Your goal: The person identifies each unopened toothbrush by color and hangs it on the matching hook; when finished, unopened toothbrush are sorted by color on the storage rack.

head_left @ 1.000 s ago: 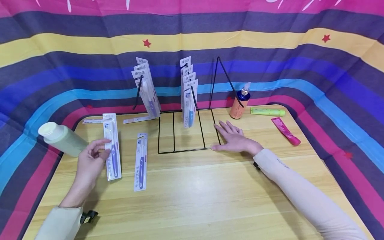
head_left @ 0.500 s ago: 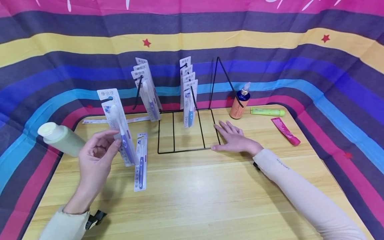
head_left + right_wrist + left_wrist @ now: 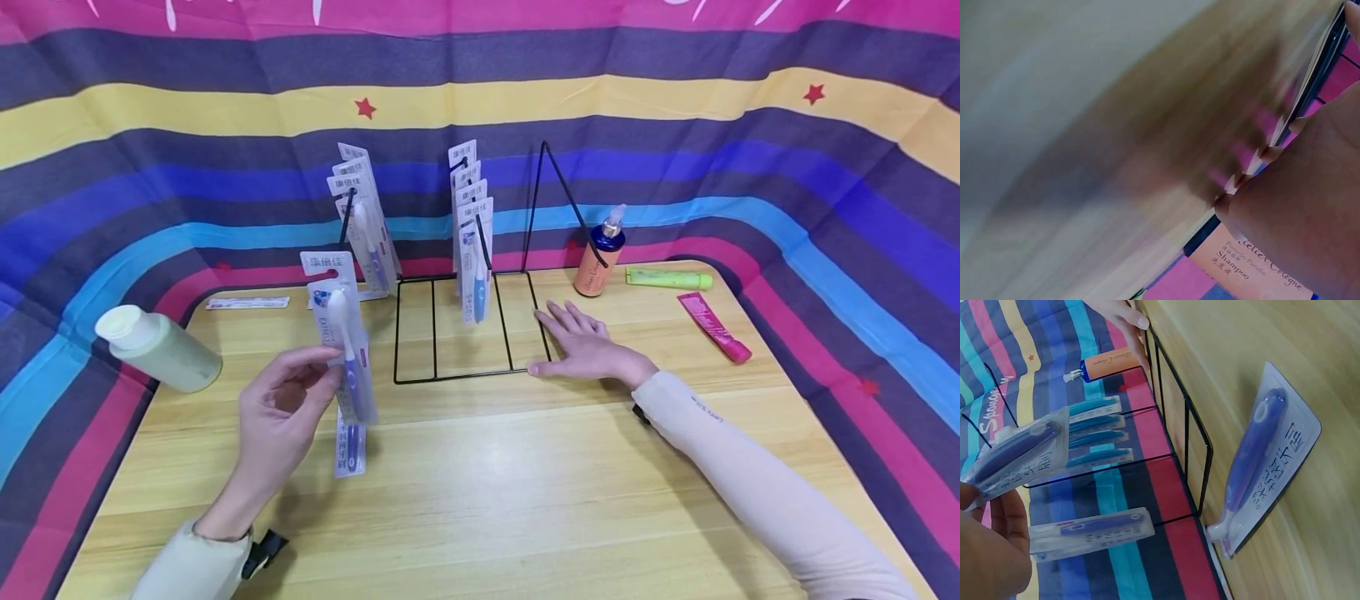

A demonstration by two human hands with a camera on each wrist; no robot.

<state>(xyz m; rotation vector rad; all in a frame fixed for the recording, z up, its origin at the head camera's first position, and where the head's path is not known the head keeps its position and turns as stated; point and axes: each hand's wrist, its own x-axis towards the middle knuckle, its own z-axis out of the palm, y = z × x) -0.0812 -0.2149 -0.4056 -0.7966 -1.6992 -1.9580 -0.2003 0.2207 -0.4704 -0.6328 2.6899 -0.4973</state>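
My left hand [image 3: 281, 408] pinches a packaged purple toothbrush [image 3: 347, 333] by its edge between thumb and fingers. The pack stands nearly upright in the air, its hanging hole at the top, and overlaps a second packaged toothbrush [image 3: 350, 454] lying on the table. That lying pack shows fully in the left wrist view [image 3: 1257, 456]. Beyond is a black wire display rack [image 3: 465, 377], with purple packs [image 3: 372, 237] hung on its left hook and blue ones [image 3: 474, 267] on the middle hook. My right hand [image 3: 585, 346] rests spread on the table, fingertips at the rack's right base wire.
A pale green bottle [image 3: 165, 354] leans at the left. Two flat packs lie at the back left, one a narrow strip [image 3: 247, 302]. Right of the rack are an orange shampoo bottle [image 3: 596, 267], a green tube [image 3: 667, 280] and a pink tube [image 3: 715, 327]. A striped cloth surrounds the table.
My left hand has lifted the packaged toothbrush off the table at the left, tipped it upright and carried it right towards the rack. My right hand has stayed in place.
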